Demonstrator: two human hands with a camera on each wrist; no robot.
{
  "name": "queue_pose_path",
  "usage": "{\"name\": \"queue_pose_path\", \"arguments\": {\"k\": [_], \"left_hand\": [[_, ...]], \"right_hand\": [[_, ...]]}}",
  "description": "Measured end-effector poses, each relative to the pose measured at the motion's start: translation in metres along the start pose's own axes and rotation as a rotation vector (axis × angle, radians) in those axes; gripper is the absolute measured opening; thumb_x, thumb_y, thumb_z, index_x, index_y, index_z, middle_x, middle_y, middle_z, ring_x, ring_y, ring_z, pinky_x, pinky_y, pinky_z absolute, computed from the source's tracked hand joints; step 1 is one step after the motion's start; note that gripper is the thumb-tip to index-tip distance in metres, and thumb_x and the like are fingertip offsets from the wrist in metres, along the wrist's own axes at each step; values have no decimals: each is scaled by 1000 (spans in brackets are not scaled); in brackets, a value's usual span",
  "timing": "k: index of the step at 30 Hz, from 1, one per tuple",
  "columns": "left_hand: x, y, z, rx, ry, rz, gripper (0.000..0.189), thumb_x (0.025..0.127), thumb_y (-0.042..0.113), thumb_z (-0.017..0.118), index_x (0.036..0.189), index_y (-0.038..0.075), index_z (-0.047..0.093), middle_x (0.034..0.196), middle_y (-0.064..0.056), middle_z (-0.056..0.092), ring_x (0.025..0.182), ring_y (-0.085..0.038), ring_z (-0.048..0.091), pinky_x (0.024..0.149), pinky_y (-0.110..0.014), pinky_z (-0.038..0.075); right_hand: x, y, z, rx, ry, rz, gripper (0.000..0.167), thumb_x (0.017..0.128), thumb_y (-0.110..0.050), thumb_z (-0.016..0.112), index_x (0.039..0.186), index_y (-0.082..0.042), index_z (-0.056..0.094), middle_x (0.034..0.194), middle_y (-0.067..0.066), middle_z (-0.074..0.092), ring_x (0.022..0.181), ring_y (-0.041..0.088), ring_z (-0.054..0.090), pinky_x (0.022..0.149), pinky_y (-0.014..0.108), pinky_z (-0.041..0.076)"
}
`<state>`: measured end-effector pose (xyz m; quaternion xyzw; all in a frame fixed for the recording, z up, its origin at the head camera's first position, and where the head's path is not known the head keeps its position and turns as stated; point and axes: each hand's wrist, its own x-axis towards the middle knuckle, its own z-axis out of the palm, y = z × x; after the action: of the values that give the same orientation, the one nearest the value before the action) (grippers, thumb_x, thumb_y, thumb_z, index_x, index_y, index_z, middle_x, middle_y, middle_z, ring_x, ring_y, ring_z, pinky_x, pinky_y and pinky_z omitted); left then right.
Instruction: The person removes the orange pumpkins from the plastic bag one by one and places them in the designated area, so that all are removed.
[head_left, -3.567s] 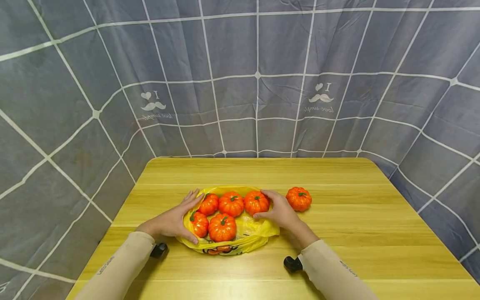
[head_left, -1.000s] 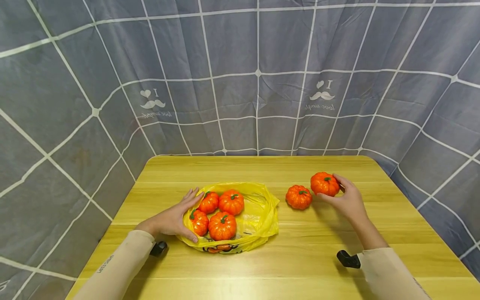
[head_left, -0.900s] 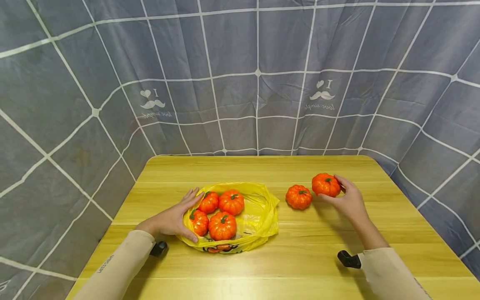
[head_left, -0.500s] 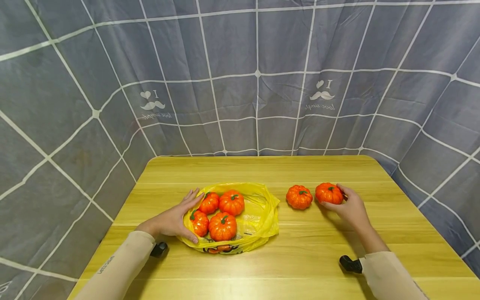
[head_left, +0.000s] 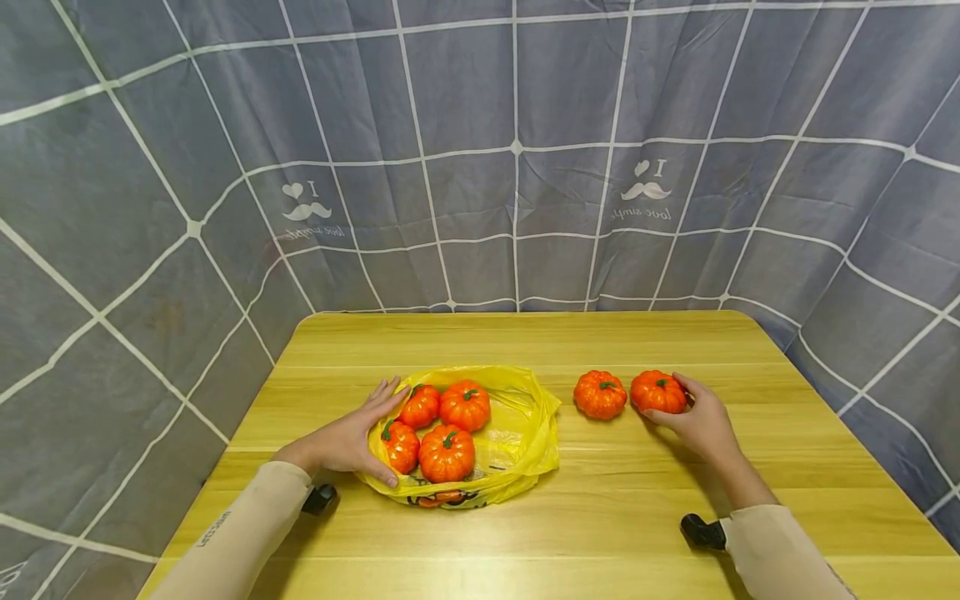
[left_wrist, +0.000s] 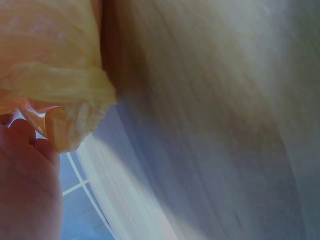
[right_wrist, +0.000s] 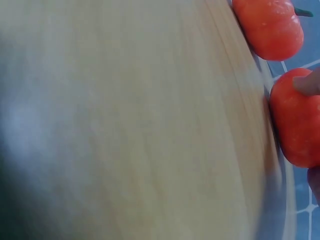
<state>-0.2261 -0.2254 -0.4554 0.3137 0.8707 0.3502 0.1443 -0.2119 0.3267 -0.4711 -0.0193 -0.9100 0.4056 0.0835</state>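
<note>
On the wood-grain table (head_left: 615, 517), toward the right, the right hand (head_left: 705, 421) pinches an orange pumpkin (head_left: 657, 392) between thumb and fingers; this pumpkin sits just beside a second pumpkin (head_left: 600, 394), a narrow gap between them. Left of both lies an open yellow bag (head_left: 528, 437) with four pumpkins (head_left: 447, 454) inside, gathered toward its left half. The left hand (head_left: 348, 437) is spread against the bag's left rim, thumb at the front, fingers toward the back. Dark lettering with an orange print (head_left: 450, 498) shows along the bag's front, too folded to read. Behind, a grey curtain (head_left: 570, 83) with white grid lines twice carries mirrored writing: "I", a heart, a moustache and "love simple". Small dark lettering on the left beige sleeve (head_left: 240, 525) cannot be read with certainty.
</note>
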Motion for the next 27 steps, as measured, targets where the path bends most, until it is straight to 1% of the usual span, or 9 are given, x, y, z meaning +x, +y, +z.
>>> {"name": "queue_pose_path", "arguments": {"k": [5, 8, 9, 12, 15, 19, 22, 27], "left_hand": [[0, 0, 0, 1, -3, 6, 136, 61, 46, 96, 164, 16, 12, 167, -1, -13, 151, -39, -13, 112, -70, 4], [0, 0, 0, 7, -7, 7, 137, 61, 48, 96, 164, 16, 11, 167, -1, -12, 151, -39, -13, 113, -70, 5], [0, 0, 0, 11, -7, 7, 137, 61, 48, 96, 164, 17, 11, 167, -1, -12, 151, -39, -13, 113, -70, 5], [0, -1, -1, 10, -8, 0, 137, 61, 48, 96, 164, 18, 11, 167, -1, -13, 151, -38, -13, 113, -70, 6], [1, -2, -1, 9, -8, -7, 137, 61, 47, 96, 164, 19, 11, 167, 0, -13, 151, -38, -12, 113, -70, 7], [1, -2, -1, 9, -11, -16, 137, 61, 46, 96, 164, 19, 11, 167, -1, -13, 151, -36, -13, 113, -69, 7], [2, -2, -1, 5, -15, -16, 136, 61, 45, 96, 164, 18, 11, 167, -3, -13, 151, -35, -14, 113, -69, 7], [3, -3, 0, -2, -17, -11, 136, 61, 45, 96, 164, 18, 11, 167, -2, -13, 151, -34, -14, 113, -69, 6]], "right_hand": [[0, 0, -1, -24, -20, -8, 86, 83, -18, 83, 146, 16, 36, 142, 41, 41, 127, 53, 46, 101, 61, 42], [0, -1, -2, -36, -33, -8, 90, 83, -21, 84, 149, 14, 33, 146, 40, 37, 124, 53, 48, 99, 61, 44], [0, -2, -3, -36, -31, -8, 90, 84, -22, 83, 150, 13, 33, 147, 40, 36, 125, 54, 46, 100, 61, 43], [0, -6, -7, -27, 0, -21, 92, 85, -27, 82, 152, 10, 31, 150, 39, 31, 131, 56, 39, 104, 65, 36], [0, -11, -12, -13, 38, -49, 94, 85, -31, 82, 153, 7, 31, 153, 37, 29, 138, 57, 27, 106, 71, 26], [0, -20, -15, -15, 59, -86, 97, 82, -35, 85, 154, 5, 33, 154, 35, 29, 139, 57, 25, 104, 74, 25], [1, -27, -14, -19, 72, -117, 97, 78, -33, 88, 152, 4, 36, 153, 33, 32, 139, 56, 27, 105, 73, 26], [0, -39, -9, -8, 85, -161, 99, 73, -32, 92, 151, 3, 40, 153, 30, 35, 140, 52, 29, 106, 71, 27]]}}
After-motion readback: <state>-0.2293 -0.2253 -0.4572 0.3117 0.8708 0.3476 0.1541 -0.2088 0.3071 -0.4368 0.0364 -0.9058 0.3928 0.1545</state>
